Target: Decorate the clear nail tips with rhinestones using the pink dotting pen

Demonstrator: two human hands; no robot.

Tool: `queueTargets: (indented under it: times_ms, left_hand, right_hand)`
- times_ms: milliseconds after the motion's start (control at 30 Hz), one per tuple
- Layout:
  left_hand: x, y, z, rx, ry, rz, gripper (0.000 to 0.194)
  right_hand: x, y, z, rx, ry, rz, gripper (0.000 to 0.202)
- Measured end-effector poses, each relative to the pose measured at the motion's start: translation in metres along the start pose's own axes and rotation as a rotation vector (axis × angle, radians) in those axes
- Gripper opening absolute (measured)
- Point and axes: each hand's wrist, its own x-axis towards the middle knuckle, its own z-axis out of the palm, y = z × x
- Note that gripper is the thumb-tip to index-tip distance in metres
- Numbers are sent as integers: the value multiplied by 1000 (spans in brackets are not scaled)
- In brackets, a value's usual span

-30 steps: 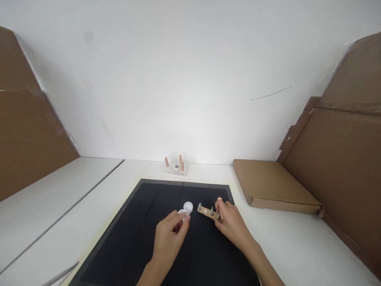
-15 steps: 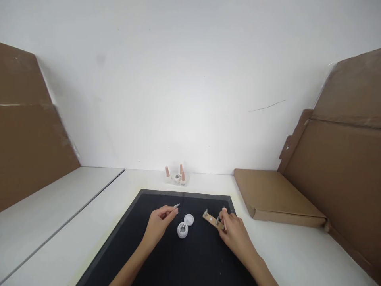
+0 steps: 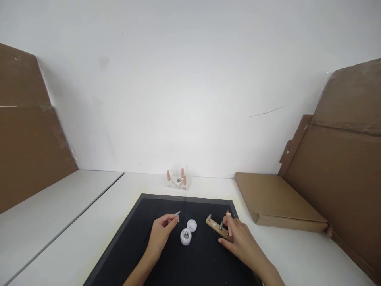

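My left hand (image 3: pixel 160 233) is pinched on a small grey pointed piece, which looks like a false nail (image 3: pixel 177 213). In my right hand (image 3: pixel 242 240) is a pink nail polish cap (image 3: pixel 229 223), with a short dark tip at its far end. Beside that hand lies a wooden strip (image 3: pixel 217 227) carrying several grey upright pieces; my fingers hide its near end. Between the hands stands a small white jar (image 3: pixel 185 241) with silvery bits inside. Its round white lid (image 3: pixel 192 225) lies open against it.
A black mat (image 3: pixel 190 264) covers the front of the white table. Behind it, three pink-capped bottles (image 3: pixel 182 173) stand in a clear holder (image 3: pixel 172 187). A flat cardboard box (image 3: pixel 276 194) lies on the right. Cardboard panels (image 3: pixel 29 139) flank both sides.
The whole view has shifted slightly, with objects lower in the frame. Both hands keep their holds, and my right thumb has moved away from the pink cap.
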Motion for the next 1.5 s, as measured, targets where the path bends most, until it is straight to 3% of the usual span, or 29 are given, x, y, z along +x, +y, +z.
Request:
queueTargets:
  times_ms: [300, 567, 700, 967, 1100, 1300, 1500]
  left_hand:
    - [-7, -5, -5, -49, 42, 33, 26]
    - [-9, -3, -7, -66, 52, 28, 26]
    - [-10, -1, -7, -45, 41, 28, 27]
    - [-10, -6, -5, 32, 39, 78, 25]
    - [-8, -10, -5, 100, 42, 106, 26]
    - [-4, -12, -4, 146, 25, 98, 24]
    - [-5, -11, 1, 192, -38, 113, 24]
  right_hand:
    - [0, 10, 2, 106, 79, -6, 38]
    - [-5, 1, 11, 231, 292, -41, 26]
    - [-10, -9, 13, 403, 338, -31, 24]
    - [-1, -53, 27, 635, 245, -39, 43]
    - [8, -67, 42, 647, 231, -107, 38]
    - [10, -67, 61, 632, 265, -144, 33]
    - [7, -62, 69, 548, 158, -241, 19]
